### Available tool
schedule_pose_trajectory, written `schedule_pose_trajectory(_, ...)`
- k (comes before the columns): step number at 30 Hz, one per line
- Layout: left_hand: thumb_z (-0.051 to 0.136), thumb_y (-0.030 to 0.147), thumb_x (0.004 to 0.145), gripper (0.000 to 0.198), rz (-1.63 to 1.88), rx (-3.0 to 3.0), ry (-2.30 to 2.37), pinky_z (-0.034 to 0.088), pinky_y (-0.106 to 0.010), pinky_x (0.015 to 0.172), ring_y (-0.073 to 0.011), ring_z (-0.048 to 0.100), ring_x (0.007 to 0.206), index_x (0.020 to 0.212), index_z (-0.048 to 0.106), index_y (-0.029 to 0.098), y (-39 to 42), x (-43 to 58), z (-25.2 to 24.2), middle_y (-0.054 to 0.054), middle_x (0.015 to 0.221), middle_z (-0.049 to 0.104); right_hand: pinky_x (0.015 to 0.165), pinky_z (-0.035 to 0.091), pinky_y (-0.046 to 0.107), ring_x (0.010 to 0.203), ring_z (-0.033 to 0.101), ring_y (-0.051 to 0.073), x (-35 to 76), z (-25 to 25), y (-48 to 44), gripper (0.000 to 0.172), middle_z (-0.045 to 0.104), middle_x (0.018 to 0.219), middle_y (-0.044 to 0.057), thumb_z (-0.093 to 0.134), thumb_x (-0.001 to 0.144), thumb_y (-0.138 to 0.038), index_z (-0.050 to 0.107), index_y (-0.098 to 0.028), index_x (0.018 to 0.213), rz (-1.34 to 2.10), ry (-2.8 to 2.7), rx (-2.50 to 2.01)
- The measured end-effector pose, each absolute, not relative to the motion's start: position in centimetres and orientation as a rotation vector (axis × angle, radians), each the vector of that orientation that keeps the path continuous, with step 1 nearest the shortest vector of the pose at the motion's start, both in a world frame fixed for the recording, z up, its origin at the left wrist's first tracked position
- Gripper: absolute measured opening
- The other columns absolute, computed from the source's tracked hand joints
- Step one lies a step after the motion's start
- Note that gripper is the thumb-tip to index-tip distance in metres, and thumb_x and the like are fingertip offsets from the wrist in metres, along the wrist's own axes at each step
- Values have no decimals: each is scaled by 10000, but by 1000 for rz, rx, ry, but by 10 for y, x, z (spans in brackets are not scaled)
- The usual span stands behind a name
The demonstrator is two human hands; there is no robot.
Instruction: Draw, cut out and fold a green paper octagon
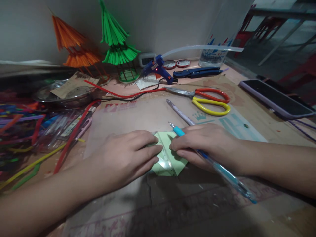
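Green paper, a small piece w/ angled corners, lies flat at ctr. of the worktop, on a clear printed plastic sheet, btwn both hands. L hand is laid out flat, fingers slightly apart, tips on a clear ruler atop the paper; ruler's full shape is part hidden. R hand is closed around a blue pen, fingertips at the paper's R part; pen's tip points up-L, past the paper's far edge. Just beyond R hand: a purple pen, then scissors w/ one red, one yellow handle. Farther back: blue glue gun, its light on, nr. a green tiered model & an orange one. Phone at far R; colored strips, blurred, at L.
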State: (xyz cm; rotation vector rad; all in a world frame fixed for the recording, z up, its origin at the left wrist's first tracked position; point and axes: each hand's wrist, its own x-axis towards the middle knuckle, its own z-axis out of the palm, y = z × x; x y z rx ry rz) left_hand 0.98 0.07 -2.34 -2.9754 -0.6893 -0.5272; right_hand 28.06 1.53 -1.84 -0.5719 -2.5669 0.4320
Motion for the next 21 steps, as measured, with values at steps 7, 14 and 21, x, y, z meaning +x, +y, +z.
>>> schedule_pose_trajectory(7, 464, 255, 1082, 309, -531, -2948, -679, 632, -382, 748, -271, 736, 954, 1139, 739, 124, -1, 11, -23, -152, 1098, 743, 612, 388, 242, 638, 557, 138, 281, -19, 16, 179, 667, 737, 16, 553, 1029, -234, 713, -172, 979, 454, -2568, -578)
schedule_pose_trajectory(14, 491, 257, 1077, 268, -542, -2955, -681, 630, -388, 741, -269, 729, 953, 1160, 718, 141, -1, 9, -26, -137, 1109, 740, 621, 395, 246, 645, 561, 141, 282, -18, 15, 179, 663, 742, 22, 557, 1028, -223, 717, -152, 991, 464, -2563, -579)
schedule_pose_trajectory(21, 490, 252, 1074, 263, -534, -2954, -678, 636, -413, 722, -288, 730, 942, 1145, 712, 131, 0, 12, -25, -147, 1106, 739, 627, 396, 246, 643, 557, 140, 282, -18, 15, 190, 659, 737, 22, 555, 1029, -224, 723, -144, 990, 458, -2567, -580)
